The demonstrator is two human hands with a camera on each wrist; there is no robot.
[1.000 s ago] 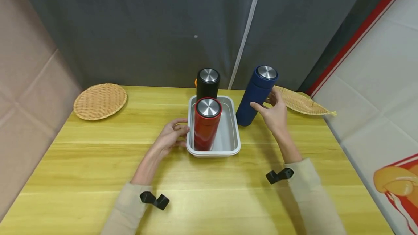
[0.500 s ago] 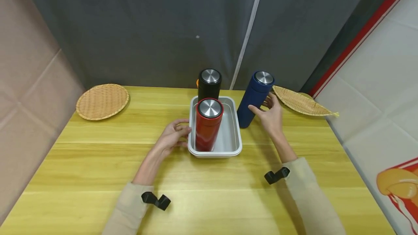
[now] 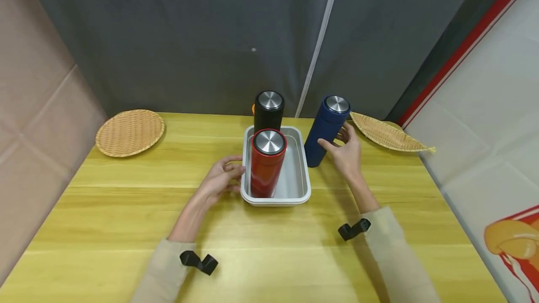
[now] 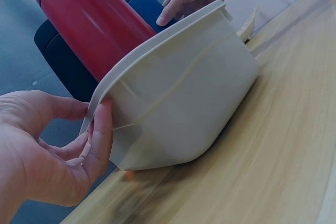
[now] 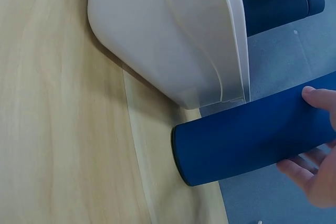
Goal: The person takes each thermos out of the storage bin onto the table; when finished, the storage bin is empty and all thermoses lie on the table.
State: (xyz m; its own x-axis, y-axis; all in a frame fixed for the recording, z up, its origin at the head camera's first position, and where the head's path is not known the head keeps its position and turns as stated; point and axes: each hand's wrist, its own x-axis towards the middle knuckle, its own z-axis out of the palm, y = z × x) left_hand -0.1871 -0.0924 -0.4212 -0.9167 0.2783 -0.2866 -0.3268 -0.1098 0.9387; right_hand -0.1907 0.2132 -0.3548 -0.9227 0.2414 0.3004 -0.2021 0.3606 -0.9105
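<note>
My right hand [image 3: 346, 151] grips a navy blue thermos bottle [image 3: 323, 132] with a steel-topped lid, just right of a white deep tray [image 3: 294, 162]. In the right wrist view the blue thermos [image 5: 252, 137] has its base close to the table, outside the tray wall. My left hand [image 3: 221, 176] pinches the tray's left rim, its fingers against the outer wall in the left wrist view. A red thermos bottle [image 3: 265, 172] stands inside the tray at the front left. Behind it rises a black thermos bottle [image 3: 268, 118], its lower part hidden.
A round woven mat [image 3: 130, 133] lies at the back left of the wooden table [image 3: 269, 251]. Another woven piece [image 3: 387, 133] lies at the back right, past the right hand. A dark curtain [image 3: 181, 46] hangs behind, with pale walls on both sides.
My right hand has brought the blue thermos downward and slightly left, nearer the tray. The left hand, tray, red thermos and black thermos stay in place.
</note>
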